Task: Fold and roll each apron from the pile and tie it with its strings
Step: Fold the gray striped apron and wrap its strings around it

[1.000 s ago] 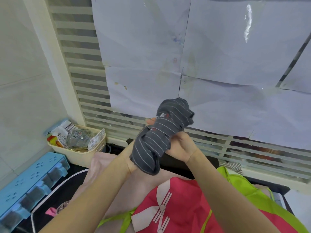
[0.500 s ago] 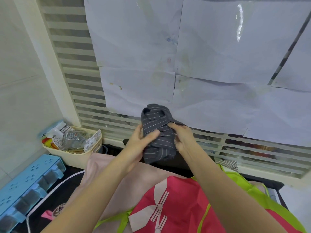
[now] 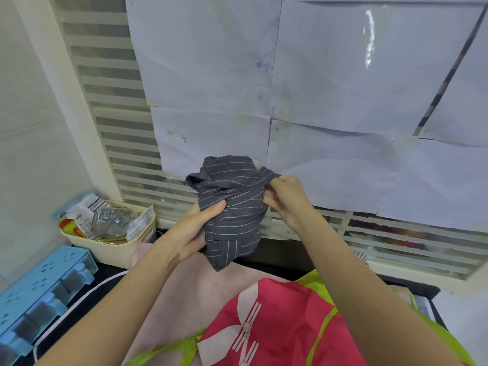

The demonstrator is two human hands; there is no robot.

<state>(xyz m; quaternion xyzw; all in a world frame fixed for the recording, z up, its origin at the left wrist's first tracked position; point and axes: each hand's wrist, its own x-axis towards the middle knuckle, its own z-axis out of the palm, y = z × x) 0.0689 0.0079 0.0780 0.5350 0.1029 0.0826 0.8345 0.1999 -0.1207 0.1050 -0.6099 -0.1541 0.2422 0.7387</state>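
Observation:
A rolled dark grey striped apron (image 3: 232, 207) is held upright in the air in front of the window. My left hand (image 3: 192, 233) grips the roll's lower left side, thumb across the front. My right hand (image 3: 285, 199) pinches the apron's string at the upper right of the roll, where the strap wraps round it. Below lies the pile: a pale pink apron (image 3: 211, 294) and a red apron with lime green trim (image 3: 285, 326).
A cream basket (image 3: 113, 247) full of packets stands at the left by the window. A blue plastic box (image 3: 39, 294) sits at the lower left. White paper sheets (image 3: 317, 101) cover the louvred window behind. The dark counter edge (image 3: 412, 286) shows on the right.
The roll has been turned upright and held further out. My left hand shifted down to the roll's lower side; my right hand moved to the upper right and pinches the string.

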